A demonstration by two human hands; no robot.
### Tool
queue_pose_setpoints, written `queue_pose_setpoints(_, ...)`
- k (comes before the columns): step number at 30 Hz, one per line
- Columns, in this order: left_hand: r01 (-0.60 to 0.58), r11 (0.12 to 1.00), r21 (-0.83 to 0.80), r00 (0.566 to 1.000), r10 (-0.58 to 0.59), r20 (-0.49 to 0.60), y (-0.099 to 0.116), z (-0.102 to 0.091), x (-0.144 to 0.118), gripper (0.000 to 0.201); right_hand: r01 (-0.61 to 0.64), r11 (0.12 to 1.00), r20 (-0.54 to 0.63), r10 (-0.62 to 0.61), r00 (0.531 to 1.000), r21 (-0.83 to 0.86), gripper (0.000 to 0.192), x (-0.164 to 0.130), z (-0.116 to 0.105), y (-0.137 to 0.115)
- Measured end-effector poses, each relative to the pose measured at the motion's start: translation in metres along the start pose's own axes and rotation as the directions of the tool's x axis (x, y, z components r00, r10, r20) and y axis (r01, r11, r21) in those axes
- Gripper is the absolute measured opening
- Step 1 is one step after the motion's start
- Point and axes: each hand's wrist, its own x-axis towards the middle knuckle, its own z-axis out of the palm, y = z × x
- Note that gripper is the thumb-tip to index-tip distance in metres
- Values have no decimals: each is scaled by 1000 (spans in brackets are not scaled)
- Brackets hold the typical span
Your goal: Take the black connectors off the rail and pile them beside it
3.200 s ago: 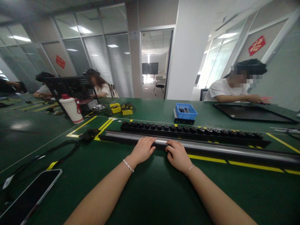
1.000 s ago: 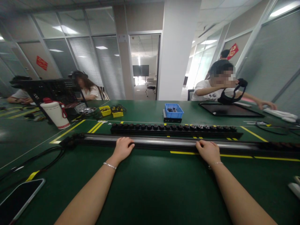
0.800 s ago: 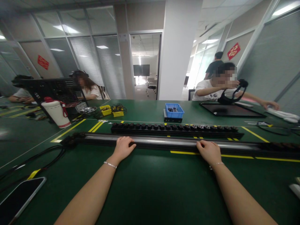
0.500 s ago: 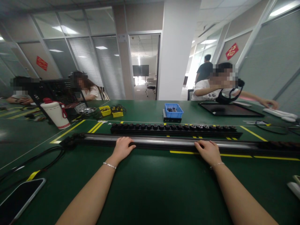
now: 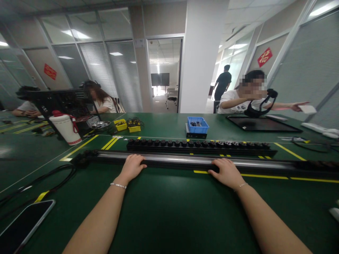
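Hands well apart on long metal bar (image 5: 185,160), which lies crosswise on green table (image 5: 169,211) just in front of black socket strip (image 5: 201,145); spread probably steadies its length. Left hand (image 5: 131,167) and right hand (image 5: 225,172) palm-down, fingers curled over bar's near edge, forearms stretched forward. Phone (image 5: 23,225) lies near left.

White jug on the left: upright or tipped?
Upright: the white jug stands on its base on the green table, red lid on top.
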Motion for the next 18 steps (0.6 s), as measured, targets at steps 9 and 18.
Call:
queue_pose_setpoints(9, 64, 997, -38, 992, -68, -107, 4, -13, 7, 14, 199, 979, -292, -180, 939, 37, 16, 1, -25, -53)
queue_pose_setpoints(18, 87, 996, -35, 984, -91, -151, 4, -32, 30, 17, 207, 971, 89, -218, 972, 120, 43, 29, 8, -114)
